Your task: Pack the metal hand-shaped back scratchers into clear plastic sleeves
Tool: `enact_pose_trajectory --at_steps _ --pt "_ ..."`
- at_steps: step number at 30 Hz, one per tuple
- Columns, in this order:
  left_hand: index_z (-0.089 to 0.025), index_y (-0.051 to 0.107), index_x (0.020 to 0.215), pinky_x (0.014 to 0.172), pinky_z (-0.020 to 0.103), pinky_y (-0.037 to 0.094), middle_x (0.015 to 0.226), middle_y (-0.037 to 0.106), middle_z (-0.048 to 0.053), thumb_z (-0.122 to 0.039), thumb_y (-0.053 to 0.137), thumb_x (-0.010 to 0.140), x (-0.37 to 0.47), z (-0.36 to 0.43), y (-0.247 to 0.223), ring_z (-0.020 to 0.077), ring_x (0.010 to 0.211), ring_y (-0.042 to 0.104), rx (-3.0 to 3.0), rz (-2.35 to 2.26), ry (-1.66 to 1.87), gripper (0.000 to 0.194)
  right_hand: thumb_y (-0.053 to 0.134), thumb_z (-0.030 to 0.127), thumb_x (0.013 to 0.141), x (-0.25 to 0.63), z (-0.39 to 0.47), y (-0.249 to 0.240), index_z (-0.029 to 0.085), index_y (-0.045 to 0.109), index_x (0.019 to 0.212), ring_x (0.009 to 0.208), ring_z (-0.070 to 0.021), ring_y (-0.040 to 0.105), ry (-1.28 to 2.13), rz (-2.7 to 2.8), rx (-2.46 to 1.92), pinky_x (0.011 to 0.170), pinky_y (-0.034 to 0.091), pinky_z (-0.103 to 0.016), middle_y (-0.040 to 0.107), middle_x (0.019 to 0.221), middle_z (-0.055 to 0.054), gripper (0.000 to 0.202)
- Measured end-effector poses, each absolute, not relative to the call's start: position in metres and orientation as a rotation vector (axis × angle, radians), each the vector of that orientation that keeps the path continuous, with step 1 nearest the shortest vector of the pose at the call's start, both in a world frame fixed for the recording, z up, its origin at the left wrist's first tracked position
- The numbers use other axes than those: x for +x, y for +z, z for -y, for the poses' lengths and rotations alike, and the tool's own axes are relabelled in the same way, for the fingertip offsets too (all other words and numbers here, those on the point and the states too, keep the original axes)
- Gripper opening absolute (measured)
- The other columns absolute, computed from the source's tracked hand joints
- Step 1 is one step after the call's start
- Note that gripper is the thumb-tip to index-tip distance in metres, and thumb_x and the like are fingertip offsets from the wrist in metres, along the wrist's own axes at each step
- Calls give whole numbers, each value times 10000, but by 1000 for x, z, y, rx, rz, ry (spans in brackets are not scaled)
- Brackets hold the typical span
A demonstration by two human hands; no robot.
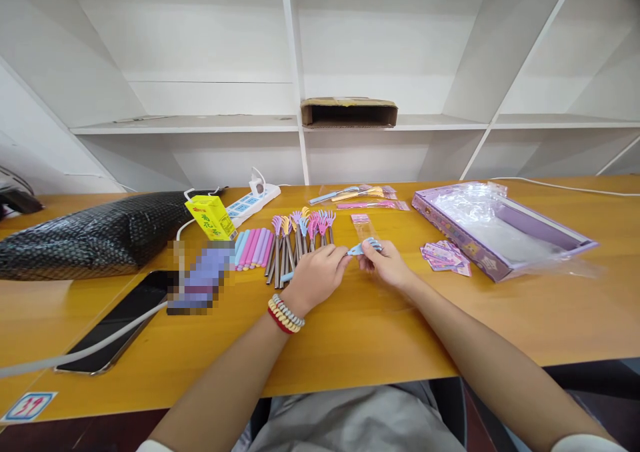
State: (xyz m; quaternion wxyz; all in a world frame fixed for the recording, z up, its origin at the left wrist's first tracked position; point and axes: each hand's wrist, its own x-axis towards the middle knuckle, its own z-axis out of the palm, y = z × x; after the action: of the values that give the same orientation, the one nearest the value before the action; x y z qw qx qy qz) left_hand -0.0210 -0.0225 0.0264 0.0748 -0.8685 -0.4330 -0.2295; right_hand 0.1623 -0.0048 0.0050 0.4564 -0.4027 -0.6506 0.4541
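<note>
Between my two hands is a light blue claw-headed piece point(365, 247). My left hand point(320, 272), with coil bands at the wrist, closes on its left part; a blue handle end point(287, 277) shows on the other side of that hand. My right hand point(386, 263) pinches near the claw head. Just behind the right hand lies a clear bag with a pink header point(361, 220). Several metal rods with coloured claw heads point(286, 239) lie behind my left hand, beside a row of pink, purple and blue tubes point(254, 248).
Bagged claw pieces point(373, 205) lie at the back. On the right are purple cards point(445, 257) and an open purple box point(480, 249). Leftward are a yellow carton point(211, 217), power strip point(253, 203), phone point(120, 322), cable point(107, 340) and black wrapped bundle point(95, 235).
</note>
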Motion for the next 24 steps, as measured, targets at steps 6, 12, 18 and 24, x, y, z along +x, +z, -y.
enact_pose_trajectory --at_steps 6,12,18,24 --pt "-209 578 983 655 271 425 852 622 42 -358 271 943 -16 23 27 157 773 595 -2625 1403 -679 344 437 559 832 165 1 7 172 503 532 459 -96 440 842 1640 -1090 493 333 -234 493 473 8 494" --pt "-203 571 1018 688 281 447 875 637 54 -352 283 940 -11 24 26 170 804 616 -2655 1445 -720 333 466 569 810 165 -3 8 173 471 473 431 -96 407 800 1550 -1128 469 305 -242 452 432 10 520" --pt "-220 557 1040 734 288 460 898 650 45 -346 298 937 -12 24 27 173 844 624 -2690 1495 -768 306 523 573 770 180 -15 7 169 471 472 426 -80 379 725 1237 -1181 454 291 -235 431 428 19 505" --pt "-210 558 1023 718 287 465 895 658 47 -340 309 933 -15 23 26 172 814 626 -2686 1514 -785 295 594 562 719 192 -20 9 169 532 550 399 -75 388 864 1164 -1063 406 279 -228 497 465 13 432"
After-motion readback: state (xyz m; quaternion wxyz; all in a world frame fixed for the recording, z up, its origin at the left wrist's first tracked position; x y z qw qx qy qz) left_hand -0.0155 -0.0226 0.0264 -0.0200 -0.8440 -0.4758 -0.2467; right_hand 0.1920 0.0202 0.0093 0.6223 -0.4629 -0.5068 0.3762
